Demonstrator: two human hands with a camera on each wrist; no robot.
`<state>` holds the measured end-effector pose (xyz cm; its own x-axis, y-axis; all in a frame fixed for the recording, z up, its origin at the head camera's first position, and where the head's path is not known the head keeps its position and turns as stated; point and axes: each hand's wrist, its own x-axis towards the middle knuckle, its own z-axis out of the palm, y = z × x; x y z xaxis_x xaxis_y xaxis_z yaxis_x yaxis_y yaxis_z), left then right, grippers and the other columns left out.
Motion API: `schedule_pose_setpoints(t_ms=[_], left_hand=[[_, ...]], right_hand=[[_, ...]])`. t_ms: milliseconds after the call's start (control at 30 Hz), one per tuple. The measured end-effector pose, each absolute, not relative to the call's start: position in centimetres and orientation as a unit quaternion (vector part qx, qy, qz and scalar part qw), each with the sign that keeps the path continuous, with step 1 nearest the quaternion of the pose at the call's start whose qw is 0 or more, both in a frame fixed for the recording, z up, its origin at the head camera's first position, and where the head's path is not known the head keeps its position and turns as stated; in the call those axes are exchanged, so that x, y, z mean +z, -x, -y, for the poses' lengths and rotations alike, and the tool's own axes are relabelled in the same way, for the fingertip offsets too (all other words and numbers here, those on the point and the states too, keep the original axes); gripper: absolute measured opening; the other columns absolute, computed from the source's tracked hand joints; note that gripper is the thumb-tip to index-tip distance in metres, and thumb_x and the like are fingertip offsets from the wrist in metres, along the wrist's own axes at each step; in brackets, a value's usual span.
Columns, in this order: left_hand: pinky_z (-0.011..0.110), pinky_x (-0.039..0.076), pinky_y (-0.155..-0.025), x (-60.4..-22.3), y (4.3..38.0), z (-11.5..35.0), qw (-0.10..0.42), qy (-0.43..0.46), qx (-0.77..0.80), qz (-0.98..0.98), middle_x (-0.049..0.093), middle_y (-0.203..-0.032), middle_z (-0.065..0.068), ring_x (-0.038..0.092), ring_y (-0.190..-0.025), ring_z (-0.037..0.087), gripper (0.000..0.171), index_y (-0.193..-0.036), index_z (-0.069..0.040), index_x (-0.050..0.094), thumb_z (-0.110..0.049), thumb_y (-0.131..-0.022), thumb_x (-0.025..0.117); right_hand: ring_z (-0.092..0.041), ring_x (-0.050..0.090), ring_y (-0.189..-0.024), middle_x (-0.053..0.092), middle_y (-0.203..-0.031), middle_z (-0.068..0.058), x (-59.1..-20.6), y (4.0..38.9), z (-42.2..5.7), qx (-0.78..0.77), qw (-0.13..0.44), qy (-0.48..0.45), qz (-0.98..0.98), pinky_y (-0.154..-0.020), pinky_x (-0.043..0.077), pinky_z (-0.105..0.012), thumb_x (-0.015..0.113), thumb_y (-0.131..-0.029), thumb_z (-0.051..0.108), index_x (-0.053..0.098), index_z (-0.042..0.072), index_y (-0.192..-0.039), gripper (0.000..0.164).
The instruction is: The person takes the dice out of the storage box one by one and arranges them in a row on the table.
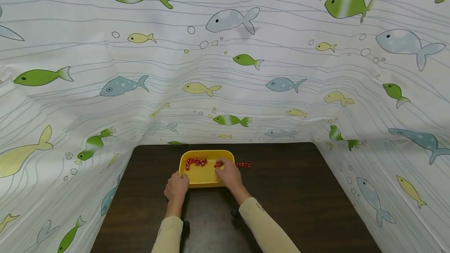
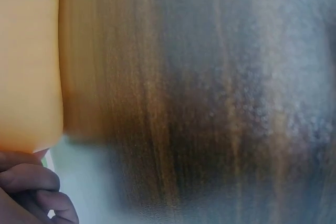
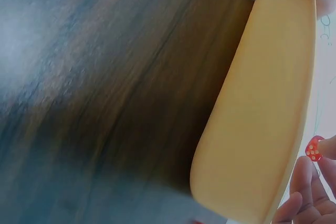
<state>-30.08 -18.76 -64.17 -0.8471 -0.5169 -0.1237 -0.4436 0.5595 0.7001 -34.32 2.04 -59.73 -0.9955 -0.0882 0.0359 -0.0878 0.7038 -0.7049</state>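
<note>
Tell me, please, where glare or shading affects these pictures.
Head: soft sheen on the dark brown wood-grain table; left wrist: pale glare at upper right; right wrist: glare at left, dark shading beside the yellow rounded plastic tray, which looks orange.

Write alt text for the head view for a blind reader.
A person's right hand pinches a red die over a yellow tray; the left hand grips the tray's near left corner. More red dice lie inside at left, and a row of dice sits on the dark table at right, with fish-printed sheeting around.
</note>
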Motion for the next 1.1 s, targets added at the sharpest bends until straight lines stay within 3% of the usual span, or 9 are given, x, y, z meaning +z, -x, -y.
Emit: schedule_pose_setpoints(t_ms=[467, 733, 1100], left_hand=[[0.046, 0.046, -0.067, -64.4, 30.3, 19.1, 0.044, -0.272, -0.386, 0.880, 0.059, -0.079, 0.012, 0.058, -0.069, 0.030, 0.035, -0.107, -0.002, 0.066, -0.030, -0.105, 0.044], [0.044, 0.042, -0.066, -64.4, 30.3, 19.0, 0.034, -0.278, -0.385, 0.879, 0.056, -0.077, 0.011, 0.055, -0.068, 0.029, 0.034, -0.105, -0.003, 0.065, -0.030, -0.106, 0.044], [0.046, 0.045, -0.069, -64.4, 30.4, 18.8, 0.042, -0.282, -0.386, 0.877, 0.061, -0.081, 0.013, 0.057, -0.071, 0.030, 0.037, -0.111, -0.002, 0.068, -0.030, -0.107, 0.045]], right_hand=[[-0.020, 0.064, -0.091, 0.072, -0.117, -0.006, -59.6, 34.7, -5.1, -0.412, -0.030, 0.042, -0.910, -0.083, 0.061, -0.040, 0.075, -0.097, 0.022, 0.074, 0.016, -0.124, 0.027], [-0.021, 0.065, -0.096, 0.073, -0.115, -0.004, -59.8, 34.9, -6.6, -0.425, -0.052, 0.041, -0.903, -0.089, 0.061, -0.042, 0.072, -0.099, 0.021, 0.075, 0.017, -0.120, 0.022], [-0.024, 0.068, -0.103, 0.074, -0.120, -0.006, -59.8, 36.0, -8.6, -0.452, -0.060, -0.007, -0.890, -0.092, 0.063, -0.044, 0.073, -0.100, 0.022, 0.074, 0.017, -0.121, 0.022]])
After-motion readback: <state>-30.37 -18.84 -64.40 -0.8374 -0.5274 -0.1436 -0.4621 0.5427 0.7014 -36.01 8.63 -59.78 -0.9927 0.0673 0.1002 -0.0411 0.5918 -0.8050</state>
